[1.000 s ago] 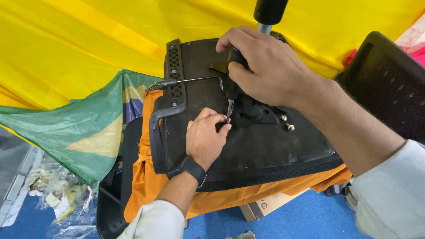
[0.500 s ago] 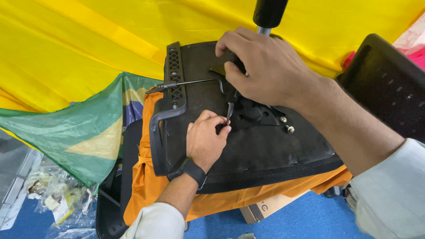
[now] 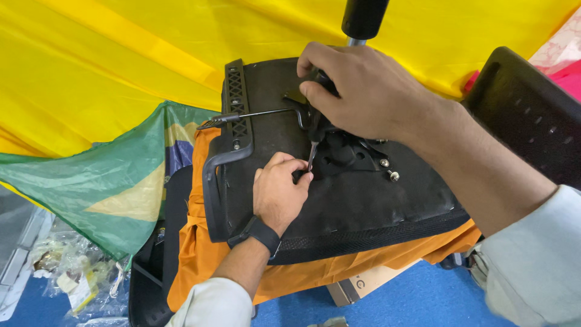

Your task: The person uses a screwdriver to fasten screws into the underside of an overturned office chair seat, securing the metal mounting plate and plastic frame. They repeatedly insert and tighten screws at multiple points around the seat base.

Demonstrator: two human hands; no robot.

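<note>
An upturned black chair seat (image 3: 363, 206) lies on orange cloth, its metal mechanism plate (image 3: 351, 154) facing up. My right hand (image 3: 363, 91) grips a black-handled screwdriver (image 3: 314, 140), tip pointing down at the plate's left edge. My left hand (image 3: 278, 192), with a dark wristband, pinches something small at the screwdriver tip; the item itself is hidden by the fingers. Two loose bolts (image 3: 388, 169) stand in the plate to the right.
A black armrest (image 3: 224, 169) runs along the seat's left side, and a thin metal lever (image 3: 254, 115) sticks out left. The gas cylinder (image 3: 363, 18) rises behind. Yellow cloth (image 3: 121, 60), a green-yellow flag (image 3: 91, 188), a black chair back (image 3: 532, 115), a cardboard box (image 3: 363, 284).
Both hands keep nearly the same pose; the right hand has shifted slightly on the screwdriver handle. The seat has not moved.
</note>
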